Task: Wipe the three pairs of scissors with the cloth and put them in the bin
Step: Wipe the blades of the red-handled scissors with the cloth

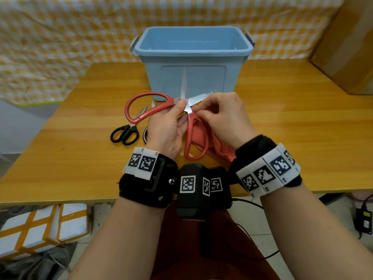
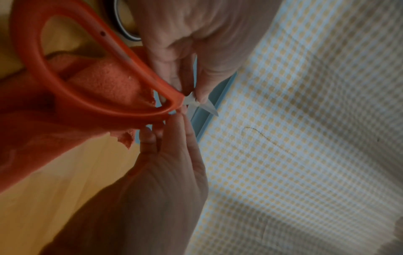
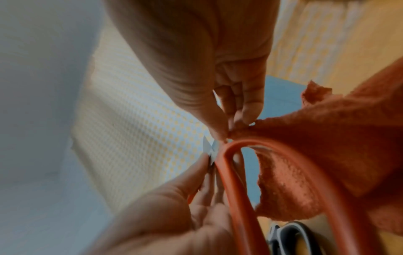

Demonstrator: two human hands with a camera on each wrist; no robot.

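The red-handled scissors [image 1: 161,110] are held above the bench [image 1: 282,122], just in front of the blue bin [image 1: 191,49], with their blades spread wide: one blade points up across the bin's front wall, the other angles off to the right. The left hand [image 1: 167,128] holds them near the pivot, its fingers curled and pinching the metal where blade meets handle; one handle loop sticks out to the left, the other hangs down toward the person. The right hand [image 1: 224,116] meets it from the other side, its grip pinching the orange cloth [image 1: 220,150] at the pivot, fingertips pressed together on the fabric. In the right wrist view the cloth bunches at those fingertips and drapes behind the lower handle loop; its loose part trails down under the right wrist. On the bench to the left lie black-handled scissors [image 1: 126,133], blades closed and pointing toward the bin. Just beside them, mostly hidden behind the left hand, part of a third pair [image 1: 145,135] shows as a dark handle loop. Behind the bench hangs a yellow-and-white checked sheet [image 1: 60,37].
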